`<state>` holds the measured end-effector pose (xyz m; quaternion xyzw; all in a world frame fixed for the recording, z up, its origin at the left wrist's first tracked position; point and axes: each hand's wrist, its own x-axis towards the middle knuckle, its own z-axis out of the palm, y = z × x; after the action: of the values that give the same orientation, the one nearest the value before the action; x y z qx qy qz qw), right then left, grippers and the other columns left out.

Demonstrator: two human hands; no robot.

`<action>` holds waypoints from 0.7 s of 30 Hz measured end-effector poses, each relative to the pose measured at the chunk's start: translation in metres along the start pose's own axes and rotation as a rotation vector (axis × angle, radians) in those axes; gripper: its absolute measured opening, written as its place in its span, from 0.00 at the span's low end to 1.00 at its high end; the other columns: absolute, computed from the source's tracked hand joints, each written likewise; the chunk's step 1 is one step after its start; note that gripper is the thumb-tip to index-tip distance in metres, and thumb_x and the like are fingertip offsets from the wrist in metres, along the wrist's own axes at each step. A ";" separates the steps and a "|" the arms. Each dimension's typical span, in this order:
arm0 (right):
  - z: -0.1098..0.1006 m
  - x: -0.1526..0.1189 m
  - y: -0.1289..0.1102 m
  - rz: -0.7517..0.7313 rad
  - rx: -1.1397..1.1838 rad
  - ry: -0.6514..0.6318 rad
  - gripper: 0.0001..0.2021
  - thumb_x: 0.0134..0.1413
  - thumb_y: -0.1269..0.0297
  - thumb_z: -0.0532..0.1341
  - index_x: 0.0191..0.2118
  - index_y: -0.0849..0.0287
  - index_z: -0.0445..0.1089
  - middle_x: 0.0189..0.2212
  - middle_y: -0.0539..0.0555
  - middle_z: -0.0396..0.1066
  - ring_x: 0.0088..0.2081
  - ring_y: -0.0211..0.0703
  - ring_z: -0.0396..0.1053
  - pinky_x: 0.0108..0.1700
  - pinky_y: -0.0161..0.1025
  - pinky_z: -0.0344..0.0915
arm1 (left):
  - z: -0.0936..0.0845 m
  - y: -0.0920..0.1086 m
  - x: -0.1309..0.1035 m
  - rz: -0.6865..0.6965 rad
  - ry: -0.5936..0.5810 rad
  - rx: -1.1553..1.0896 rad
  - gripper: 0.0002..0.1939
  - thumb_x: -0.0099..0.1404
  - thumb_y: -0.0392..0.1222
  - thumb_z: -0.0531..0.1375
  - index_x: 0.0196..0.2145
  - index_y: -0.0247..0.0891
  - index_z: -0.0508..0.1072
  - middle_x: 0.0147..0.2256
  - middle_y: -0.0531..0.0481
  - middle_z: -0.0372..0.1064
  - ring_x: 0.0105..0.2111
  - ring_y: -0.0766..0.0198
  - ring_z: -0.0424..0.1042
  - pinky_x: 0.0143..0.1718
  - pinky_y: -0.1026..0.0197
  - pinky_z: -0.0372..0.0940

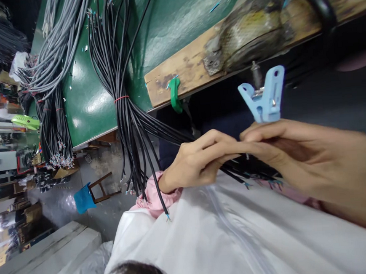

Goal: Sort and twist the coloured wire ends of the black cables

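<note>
My left hand [200, 159], in a pink sleeve, reaches in from the left with its fingers bent and pressed together. From the right comes my right hand [314, 156], thumb and fingers closed in a pinch, meeting the left fingertips. Whatever lies between the fingertips is hidden. A bundle of black cables [166, 127] runs behind my left hand, and stripped ends with bluish wires show below over my lap. Just above my right hand is a light blue plastic clothes peg [264, 99], near a metal pin of a tape-wrapped device [247, 32].
The device sits on a wooden board [185, 80] with a green hook-shaped piece [175, 95] at its edge. Black cables [113, 58] tied with a red band hang over the green table [85, 106]. Grey cables [58, 49] lie farther left. A blue-seated stool [84, 198] stands on the floor.
</note>
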<state>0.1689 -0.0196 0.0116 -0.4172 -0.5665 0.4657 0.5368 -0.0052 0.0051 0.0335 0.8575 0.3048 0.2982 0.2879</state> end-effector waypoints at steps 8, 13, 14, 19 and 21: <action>0.000 -0.008 -0.004 -0.059 -0.154 0.207 0.06 0.64 0.60 0.60 0.35 0.42 0.74 0.30 0.48 0.72 0.30 0.44 0.72 0.30 0.43 0.69 | 0.009 -0.012 -0.018 -0.027 -0.114 0.064 0.26 0.70 0.32 0.43 0.32 0.39 0.81 0.37 0.51 0.71 0.31 0.77 0.70 0.30 0.72 0.65; 0.006 -0.006 -0.017 -0.206 -0.246 0.121 0.10 0.61 0.71 0.60 0.33 0.44 0.70 0.27 0.45 0.70 0.26 0.41 0.69 0.27 0.41 0.66 | 0.005 -0.009 -0.015 -0.091 -0.240 0.179 0.21 0.64 0.28 0.49 0.24 0.38 0.79 0.36 0.51 0.70 0.29 0.77 0.66 0.32 0.73 0.67; 0.006 -0.005 -0.021 -0.218 -0.302 0.147 0.11 0.60 0.73 0.60 0.33 0.44 0.69 0.28 0.45 0.70 0.27 0.41 0.69 0.29 0.42 0.67 | 0.005 -0.008 -0.014 -0.082 -0.246 0.180 0.20 0.63 0.28 0.50 0.26 0.38 0.80 0.36 0.51 0.69 0.29 0.77 0.66 0.31 0.74 0.67; -0.007 -0.004 -0.022 -0.228 -0.464 0.105 0.09 0.63 0.71 0.57 0.34 0.46 0.66 0.31 0.47 0.71 0.31 0.44 0.69 0.34 0.45 0.66 | 0.010 -0.010 -0.016 -0.004 -0.173 0.240 0.19 0.63 0.26 0.53 0.30 0.43 0.81 0.34 0.53 0.67 0.27 0.78 0.65 0.28 0.75 0.65; -0.013 -0.005 -0.016 -0.162 -0.463 0.146 0.09 0.65 0.67 0.55 0.33 0.46 0.66 0.31 0.48 0.70 0.31 0.44 0.68 0.32 0.45 0.62 | 0.013 -0.010 -0.018 0.017 -0.171 0.260 0.20 0.62 0.25 0.52 0.30 0.43 0.81 0.35 0.53 0.67 0.26 0.78 0.65 0.28 0.75 0.65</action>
<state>0.1824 -0.0270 0.0259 -0.5146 -0.6495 0.2478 0.5020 -0.0111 -0.0046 0.0119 0.9124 0.3077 0.1845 0.1969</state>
